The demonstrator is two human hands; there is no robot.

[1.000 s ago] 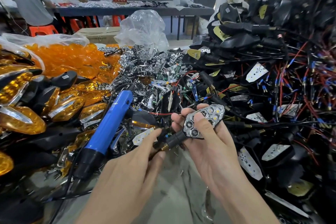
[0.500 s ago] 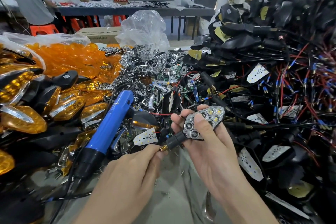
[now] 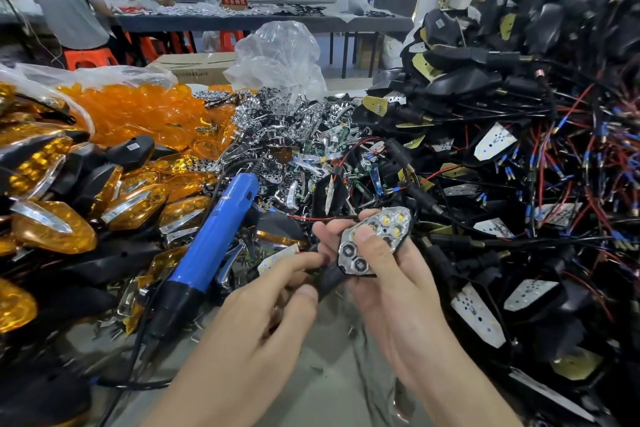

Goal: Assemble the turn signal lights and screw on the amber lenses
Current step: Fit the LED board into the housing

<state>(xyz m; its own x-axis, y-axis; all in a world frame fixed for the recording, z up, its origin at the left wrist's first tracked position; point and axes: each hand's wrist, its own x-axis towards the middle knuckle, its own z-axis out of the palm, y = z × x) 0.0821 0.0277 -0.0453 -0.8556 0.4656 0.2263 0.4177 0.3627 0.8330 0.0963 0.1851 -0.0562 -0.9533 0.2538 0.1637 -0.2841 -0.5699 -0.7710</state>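
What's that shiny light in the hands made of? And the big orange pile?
The light has a face that looks like chrome-plated plastic: mirror-bright, with moulded cups. It could be metal. Its stem looks like matte black plastic or rubber. The lenses look like glossy amber plastic, see-through enough to glow.

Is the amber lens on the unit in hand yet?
Off: the turn signal held in the right hand shows bare chrome reflector cups, no amber cover.

A screwdriver (image 3: 214,239) lies between finished lights (image 3: 52,225) on the left and wired housings (image 3: 519,184) heaped on the right. Behind it pile loose lenses (image 3: 138,111) and reflectors (image 3: 277,121), before a plastic bag (image 3: 280,59).
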